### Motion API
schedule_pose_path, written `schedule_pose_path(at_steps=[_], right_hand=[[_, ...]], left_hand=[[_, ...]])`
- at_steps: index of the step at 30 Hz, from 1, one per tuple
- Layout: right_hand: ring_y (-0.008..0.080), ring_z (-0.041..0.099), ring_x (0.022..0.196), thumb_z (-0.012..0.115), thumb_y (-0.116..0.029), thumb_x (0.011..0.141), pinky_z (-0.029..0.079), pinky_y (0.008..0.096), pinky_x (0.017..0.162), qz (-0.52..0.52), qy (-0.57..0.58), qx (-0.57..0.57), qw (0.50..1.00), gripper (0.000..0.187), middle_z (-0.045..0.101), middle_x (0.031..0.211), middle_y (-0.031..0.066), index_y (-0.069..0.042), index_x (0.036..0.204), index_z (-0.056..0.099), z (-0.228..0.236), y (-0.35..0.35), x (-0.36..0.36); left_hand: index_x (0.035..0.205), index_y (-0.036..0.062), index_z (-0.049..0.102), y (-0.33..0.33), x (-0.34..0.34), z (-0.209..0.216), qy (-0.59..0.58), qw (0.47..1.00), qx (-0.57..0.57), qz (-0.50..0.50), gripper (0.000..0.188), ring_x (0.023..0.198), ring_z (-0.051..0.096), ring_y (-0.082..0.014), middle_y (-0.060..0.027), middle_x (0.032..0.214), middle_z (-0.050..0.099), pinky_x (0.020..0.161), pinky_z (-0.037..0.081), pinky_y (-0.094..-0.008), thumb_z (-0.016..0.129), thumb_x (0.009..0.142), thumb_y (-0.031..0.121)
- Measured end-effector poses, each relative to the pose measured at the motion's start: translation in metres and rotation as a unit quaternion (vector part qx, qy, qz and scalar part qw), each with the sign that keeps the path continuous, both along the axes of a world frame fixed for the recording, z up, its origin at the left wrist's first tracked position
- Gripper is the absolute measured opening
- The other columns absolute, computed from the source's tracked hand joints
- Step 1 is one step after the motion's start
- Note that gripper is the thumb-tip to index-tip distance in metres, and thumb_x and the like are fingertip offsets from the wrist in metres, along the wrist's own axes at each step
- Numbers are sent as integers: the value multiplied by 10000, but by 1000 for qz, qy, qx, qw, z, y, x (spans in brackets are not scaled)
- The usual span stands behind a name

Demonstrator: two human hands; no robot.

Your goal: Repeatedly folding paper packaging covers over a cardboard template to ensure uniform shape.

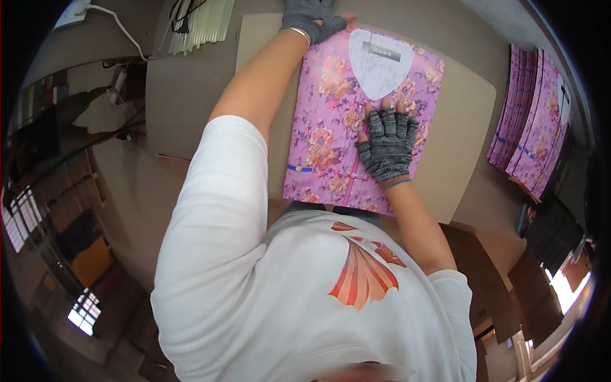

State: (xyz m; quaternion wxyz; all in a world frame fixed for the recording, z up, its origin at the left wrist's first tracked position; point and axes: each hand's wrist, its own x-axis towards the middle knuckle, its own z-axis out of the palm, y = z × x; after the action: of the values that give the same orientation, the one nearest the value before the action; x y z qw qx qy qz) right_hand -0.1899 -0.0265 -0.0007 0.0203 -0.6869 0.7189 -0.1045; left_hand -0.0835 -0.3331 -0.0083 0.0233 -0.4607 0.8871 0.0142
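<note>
A flat, stiff-looking purple panel [324, 134] with a floral print lies before me. It carries a white shield-shaped patch [382, 76] with a grey strip, and a short blue band shows at its left edge. My right hand [389, 140], in a dark grey fingerless knit glove, rests flat on the panel below the patch, fingers spread. At the panel's upper left corner is my left hand [313, 18], in a plain grey glove; a bare digit reaches along the top edge. The picture's border cuts off its other fingers.
Beneath the panel lies a beige board [468, 121] with rounded corners. Stacked purple floral panels [531, 121] stand at the far right. Pale translucent strips [202, 27] and a black cord lie at the upper left, near a white cable [124, 28].
</note>
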Motion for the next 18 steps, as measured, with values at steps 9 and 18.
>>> schedule_pose_path(at_steps=[9, 18], right_hand=[[371, 365, 1402, 623, -389, 856, 216, 586, 1144, -4, 53, -11, 999, 626, 437, 1507, 128, -237, 1451, 497, 2, -5, 1], [395, 434, 1333, 605, -364, 878, 288, 566, 1102, -30, 84, -55, 995, 547, 517, 1413, 171, -148, 1378, 553, -3, 6, 0]], left_hand=[[1539, 40, 286, 247, 154, 3, 22, 983, 62, -172, 972, 1509, 190, -326, -178, 1625, 216, 1114, 82, -733, 385, 883, 751], [1478, 40, 398, 364, 206, 33, 66, 976, 179, -102, 912, 1475, 262, -346, -194, 1568, 328, 1125, 167, -677, 614, 819, 633]])
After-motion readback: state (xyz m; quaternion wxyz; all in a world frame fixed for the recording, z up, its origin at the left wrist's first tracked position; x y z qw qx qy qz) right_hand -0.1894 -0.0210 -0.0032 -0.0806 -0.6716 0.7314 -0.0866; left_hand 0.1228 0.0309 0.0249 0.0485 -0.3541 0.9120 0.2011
